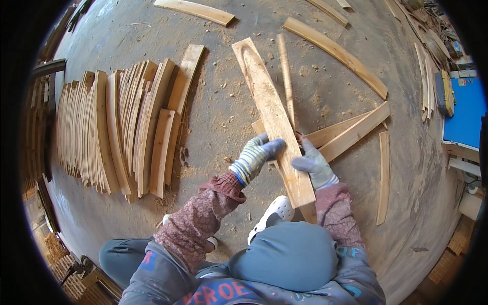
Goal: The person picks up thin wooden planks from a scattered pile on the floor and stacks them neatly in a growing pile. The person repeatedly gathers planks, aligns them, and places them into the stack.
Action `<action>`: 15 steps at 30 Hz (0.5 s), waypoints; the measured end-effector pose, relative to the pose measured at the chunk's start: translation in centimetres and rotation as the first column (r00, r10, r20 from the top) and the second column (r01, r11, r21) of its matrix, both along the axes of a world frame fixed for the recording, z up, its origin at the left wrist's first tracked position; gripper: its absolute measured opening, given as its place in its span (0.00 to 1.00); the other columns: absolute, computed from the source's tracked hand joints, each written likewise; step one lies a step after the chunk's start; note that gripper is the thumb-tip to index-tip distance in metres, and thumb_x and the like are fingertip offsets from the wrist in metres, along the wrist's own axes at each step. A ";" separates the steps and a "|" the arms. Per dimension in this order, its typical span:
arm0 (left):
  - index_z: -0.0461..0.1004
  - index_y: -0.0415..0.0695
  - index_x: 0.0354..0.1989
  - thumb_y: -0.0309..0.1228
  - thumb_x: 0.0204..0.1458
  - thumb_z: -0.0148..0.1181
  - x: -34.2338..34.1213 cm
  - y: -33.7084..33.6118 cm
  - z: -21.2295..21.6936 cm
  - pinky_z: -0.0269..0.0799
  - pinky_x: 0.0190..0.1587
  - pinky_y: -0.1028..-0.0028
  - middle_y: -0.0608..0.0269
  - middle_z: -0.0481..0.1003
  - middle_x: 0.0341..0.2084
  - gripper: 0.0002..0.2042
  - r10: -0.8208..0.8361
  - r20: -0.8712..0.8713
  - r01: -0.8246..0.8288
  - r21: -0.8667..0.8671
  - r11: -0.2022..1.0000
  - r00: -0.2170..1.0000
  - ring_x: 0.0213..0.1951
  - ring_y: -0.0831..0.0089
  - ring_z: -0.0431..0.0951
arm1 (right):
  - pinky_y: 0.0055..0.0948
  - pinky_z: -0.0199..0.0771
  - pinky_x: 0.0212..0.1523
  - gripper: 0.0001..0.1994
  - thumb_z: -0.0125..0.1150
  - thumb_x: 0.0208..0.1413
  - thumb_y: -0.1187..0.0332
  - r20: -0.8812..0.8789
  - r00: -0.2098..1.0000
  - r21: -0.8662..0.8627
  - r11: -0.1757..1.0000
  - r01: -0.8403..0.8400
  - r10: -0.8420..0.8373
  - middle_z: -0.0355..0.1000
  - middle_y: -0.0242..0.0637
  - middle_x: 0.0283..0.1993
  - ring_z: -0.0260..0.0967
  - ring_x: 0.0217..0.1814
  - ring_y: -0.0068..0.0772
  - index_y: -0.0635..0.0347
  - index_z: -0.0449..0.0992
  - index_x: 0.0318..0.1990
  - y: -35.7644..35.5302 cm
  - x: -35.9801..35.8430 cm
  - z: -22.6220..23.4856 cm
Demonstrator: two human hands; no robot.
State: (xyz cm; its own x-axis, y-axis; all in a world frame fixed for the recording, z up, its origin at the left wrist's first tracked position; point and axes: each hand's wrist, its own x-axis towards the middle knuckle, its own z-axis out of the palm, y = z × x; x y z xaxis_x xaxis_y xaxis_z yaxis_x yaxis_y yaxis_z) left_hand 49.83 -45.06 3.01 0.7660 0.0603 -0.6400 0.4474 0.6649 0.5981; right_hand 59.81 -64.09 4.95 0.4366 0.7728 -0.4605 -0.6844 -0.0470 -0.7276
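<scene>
A wooden board with a dark knot mark at its far end is held slantwise above the floor, its near end by my knee. My left hand, in a striped knit glove, grips its left edge with the thumb on top. My right hand, also gloved, grips the right edge close to the near end; its fingers are partly hidden beneath. A narrow wooden strip shows just right of the board, its lower end hidden near my right fingers. Two crossed boards lie beneath and to the right.
At the left, several boards stand on edge in a packed row. Loose pieces lie about, such as a long board and a short one at right. Sawdust covers the concrete floor. A blue-topped surface is at far right.
</scene>
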 end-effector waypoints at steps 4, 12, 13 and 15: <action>0.74 0.43 0.62 0.39 0.61 0.67 -0.6 0.6 -1.5 0.77 0.55 0.65 0.65 0.80 0.50 0.23 0.072 0.013 -0.072 -0.024 0.997 0.997 0.48 0.72 0.81 | 0.28 0.74 0.60 0.34 0.76 0.53 0.67 0.142 0.987 -0.212 0.976 -0.044 0.075 0.75 0.34 0.57 0.72 0.57 0.27 0.63 0.69 0.67 1.6 -2.2 -1.2; 0.75 0.51 0.63 0.46 0.65 0.61 -3.8 3.9 -3.2 0.73 0.40 0.75 0.72 0.81 0.40 0.21 -0.097 -0.105 0.124 0.297 0.947 0.990 0.38 0.79 0.78 | 0.34 0.80 0.57 0.33 0.78 0.52 0.60 0.644 0.761 -0.381 0.832 0.402 -0.073 0.79 0.48 0.54 0.76 0.55 0.39 0.70 0.71 0.62 -6.2 6.0 7.0; 0.75 0.50 0.62 0.44 0.65 0.62 -3.8 3.8 -3.1 0.73 0.40 0.75 0.71 0.81 0.40 0.21 -0.136 -0.135 0.173 0.318 0.932 0.982 0.38 0.79 0.78 | 0.36 0.82 0.54 0.35 0.79 0.49 0.59 0.817 0.573 -0.409 0.764 0.499 0.064 0.80 0.49 0.50 0.78 0.50 0.40 0.69 0.72 0.61 -10.6 10.6 6.9; 0.74 0.46 0.63 0.40 0.63 0.65 -4.4 4.5 -3.5 0.72 0.42 0.77 0.72 0.79 0.41 0.21 -0.230 -0.145 0.269 0.382 0.884 0.962 0.39 0.80 0.76 | 0.43 0.82 0.53 0.41 0.77 0.48 0.59 0.893 0.335 -0.451 0.602 0.659 0.302 0.77 0.56 0.52 0.78 0.50 0.49 0.67 0.65 0.68 -16.6 19.6 13.2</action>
